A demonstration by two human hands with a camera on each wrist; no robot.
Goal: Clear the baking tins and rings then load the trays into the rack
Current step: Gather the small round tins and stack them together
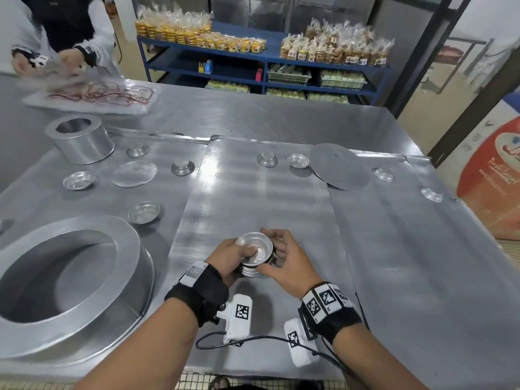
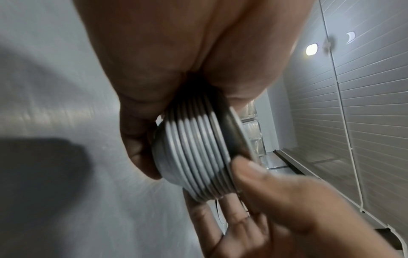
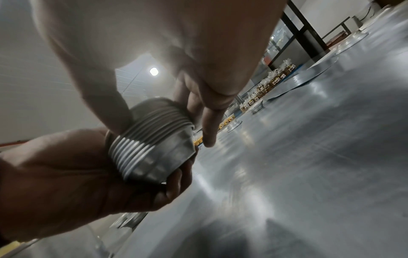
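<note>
Nested stack of small round silvery metal baking tins (image 1: pixel 254 256), held above the middle flat steel tray (image 1: pixel 253 192). Its axis stands near upright, open mouths upward; stepped rims band its side. The left hand (image 1: pixel 229 260) cups it from below, fingers curled around it; the right hand (image 1: pixel 284 261) grips its opposite side. Loose tins lie well apart across the trays.

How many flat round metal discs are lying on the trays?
2. A smaller disc lies on the left tray, near the tall ring. A bigger disc lies farther right, beside a small tin. More could hide inside the rings.
</note>
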